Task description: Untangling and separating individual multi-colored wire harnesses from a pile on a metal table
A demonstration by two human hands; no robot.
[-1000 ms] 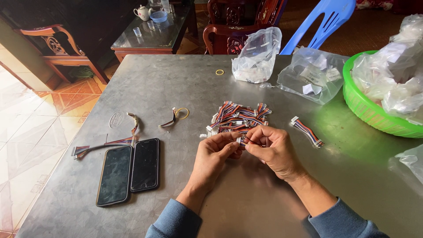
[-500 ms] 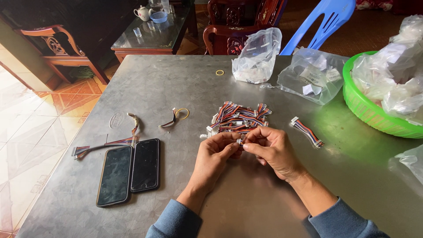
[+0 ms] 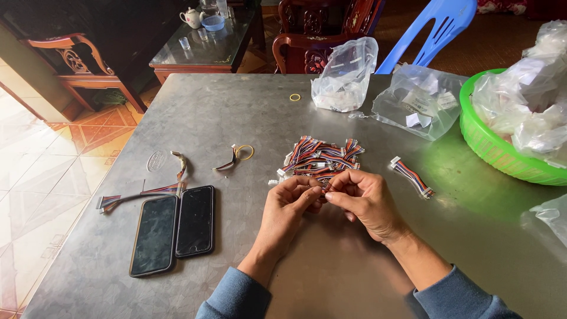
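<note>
My left hand (image 3: 289, 207) and my right hand (image 3: 361, 198) meet over the grey metal table (image 3: 331, 266), fingertips pinched together on one short multicoloured wire harness (image 3: 322, 182). Just beyond them lies a pile of similar wire harnesses (image 3: 319, 156) with white connectors. A single harness (image 3: 411, 176) lies to the right of the pile. Most of the held harness is hidden by my fingers.
Two dark phones (image 3: 174, 227) lie face up at the left, with a longer wire bundle (image 3: 142, 192) and rubber bands (image 3: 244, 152) near them. Clear plastic bags (image 3: 345, 74) sit at the far side. A green basket (image 3: 496, 150) of bags stands at the right.
My hands have stayed in place; only the fingers have shifted slightly on the harness.
</note>
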